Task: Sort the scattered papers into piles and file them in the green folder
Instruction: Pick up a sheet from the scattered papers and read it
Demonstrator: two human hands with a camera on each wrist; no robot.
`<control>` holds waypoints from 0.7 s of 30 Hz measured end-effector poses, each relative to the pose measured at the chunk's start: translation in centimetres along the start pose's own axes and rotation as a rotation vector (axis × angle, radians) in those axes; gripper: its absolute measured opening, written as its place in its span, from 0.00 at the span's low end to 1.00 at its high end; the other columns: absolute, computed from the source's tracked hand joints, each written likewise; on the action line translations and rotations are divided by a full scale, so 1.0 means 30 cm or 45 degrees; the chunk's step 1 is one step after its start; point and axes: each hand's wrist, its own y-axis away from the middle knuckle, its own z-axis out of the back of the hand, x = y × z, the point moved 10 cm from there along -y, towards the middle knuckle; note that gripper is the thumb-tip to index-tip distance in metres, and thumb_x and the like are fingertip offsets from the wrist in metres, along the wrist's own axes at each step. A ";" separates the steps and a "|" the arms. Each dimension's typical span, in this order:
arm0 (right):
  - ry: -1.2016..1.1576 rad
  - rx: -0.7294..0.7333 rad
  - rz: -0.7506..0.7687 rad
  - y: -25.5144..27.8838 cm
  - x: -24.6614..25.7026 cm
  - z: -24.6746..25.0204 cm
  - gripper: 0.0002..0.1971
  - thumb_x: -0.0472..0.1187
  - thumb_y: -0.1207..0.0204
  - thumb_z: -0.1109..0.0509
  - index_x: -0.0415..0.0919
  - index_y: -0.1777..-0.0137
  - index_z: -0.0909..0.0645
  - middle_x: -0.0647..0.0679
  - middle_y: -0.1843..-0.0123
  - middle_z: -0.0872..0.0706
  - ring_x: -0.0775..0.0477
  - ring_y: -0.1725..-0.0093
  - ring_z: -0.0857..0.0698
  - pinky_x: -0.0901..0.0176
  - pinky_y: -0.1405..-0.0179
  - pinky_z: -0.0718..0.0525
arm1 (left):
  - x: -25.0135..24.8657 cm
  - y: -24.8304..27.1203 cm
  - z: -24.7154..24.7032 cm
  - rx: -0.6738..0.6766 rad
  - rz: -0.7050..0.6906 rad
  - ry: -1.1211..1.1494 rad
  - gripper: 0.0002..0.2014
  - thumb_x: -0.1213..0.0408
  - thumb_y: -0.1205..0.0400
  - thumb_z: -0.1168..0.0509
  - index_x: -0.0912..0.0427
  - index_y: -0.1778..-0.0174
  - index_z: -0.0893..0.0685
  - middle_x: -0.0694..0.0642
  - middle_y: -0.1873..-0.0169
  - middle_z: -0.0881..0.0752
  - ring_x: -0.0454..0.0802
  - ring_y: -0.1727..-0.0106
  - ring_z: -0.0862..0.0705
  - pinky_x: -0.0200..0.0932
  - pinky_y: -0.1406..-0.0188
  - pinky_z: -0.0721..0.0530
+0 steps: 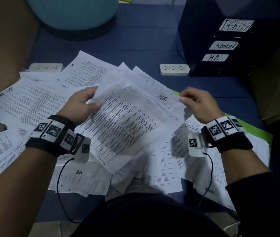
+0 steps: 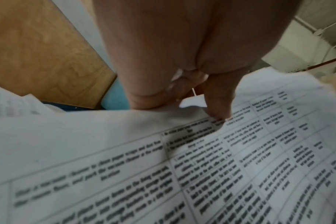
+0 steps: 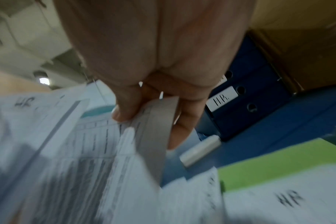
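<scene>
Head view: left hand [image 1: 82, 103] and right hand [image 1: 197, 103] each pinch opposite top corners of a fanned sheaf of printed papers [image 1: 127, 120], lifted over more loose sheets on the blue table [image 1: 144, 40], green folder [image 1: 248, 127] half buried at right. Left wrist view: fingers [image 2: 219, 103] curl onto the sheet's top edge. Right wrist view: thumb and fingers [image 3: 184, 125] clamp several thin, floppy, slippery sheets; edge grips look best.

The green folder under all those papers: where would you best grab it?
Take the green folder by its bare edge on the person's right, coming in from that side. Loose papers cover the rest, and it lies flat on the blue surface, so a thumb-over, fingers-under grip on that exposed strip seems easiest.
</scene>
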 end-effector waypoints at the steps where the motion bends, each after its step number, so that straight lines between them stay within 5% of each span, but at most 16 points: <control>1: -0.050 0.023 0.054 0.008 0.045 0.010 0.12 0.31 0.22 0.31 0.49 0.62 0.20 0.55 0.65 0.18 0.58 0.64 0.23 0.67 0.60 0.25 | -0.019 0.004 -0.003 0.006 -0.024 0.025 0.18 0.66 0.24 0.35 0.40 0.42 0.17 0.48 0.42 0.14 0.52 0.38 0.18 0.56 0.36 0.23; 6: -0.280 0.006 0.208 0.031 0.190 0.061 0.11 0.35 0.23 0.32 0.52 0.62 0.18 0.62 0.67 0.17 0.63 0.65 0.20 0.69 0.63 0.22 | -0.073 0.026 0.006 -0.046 -0.073 0.079 0.08 0.64 0.23 0.35 0.50 0.50 0.18 0.62 0.56 0.13 0.58 0.58 0.17 0.71 0.47 0.19; 9: -0.750 -0.087 0.078 0.035 0.146 0.057 0.07 0.53 0.24 0.29 0.52 0.55 0.15 0.54 0.59 0.15 0.56 0.66 0.20 0.62 0.69 0.20 | -0.073 0.059 0.057 -0.239 -0.089 0.218 0.16 0.73 0.19 0.38 0.43 0.55 0.20 0.55 0.60 0.10 0.57 0.58 0.15 0.65 0.51 0.17; 11: -0.984 -0.052 -0.068 0.040 0.084 -0.019 0.20 0.57 0.32 0.24 0.50 0.43 0.20 0.48 0.54 0.17 0.51 0.66 0.21 0.58 0.66 0.20 | -0.055 0.081 0.078 -0.359 -0.070 0.310 0.18 0.76 0.18 0.40 0.42 0.52 0.21 0.46 0.61 0.09 0.49 0.58 0.12 0.52 0.52 0.15; 13: -0.929 0.019 -0.128 0.077 0.075 -0.128 0.30 0.49 0.38 0.21 0.45 0.36 0.25 0.51 0.55 0.13 0.52 0.64 0.18 0.54 0.63 0.20 | -0.027 0.108 0.074 -0.430 -0.036 0.348 0.16 0.75 0.17 0.40 0.47 0.44 0.20 0.45 0.56 0.10 0.45 0.52 0.11 0.48 0.48 0.16; 16: -0.668 -0.031 -0.144 0.103 0.086 -0.235 0.28 0.40 0.32 0.28 0.38 0.31 0.26 0.50 0.44 0.12 0.52 0.46 0.13 0.48 0.43 0.15 | 0.009 0.147 0.040 -0.467 0.011 0.355 0.14 0.72 0.16 0.40 0.54 0.38 0.19 0.49 0.51 0.11 0.47 0.49 0.13 0.48 0.47 0.16; 21: -0.534 -0.278 -0.068 0.083 0.211 -0.179 0.18 0.38 0.34 0.31 0.49 0.42 0.22 0.49 0.45 0.13 0.47 0.44 0.14 0.38 0.38 0.18 | -0.027 0.197 0.072 -0.633 -0.053 0.379 0.11 0.72 0.17 0.40 0.56 0.41 0.21 0.49 0.54 0.15 0.49 0.51 0.16 0.45 0.51 0.16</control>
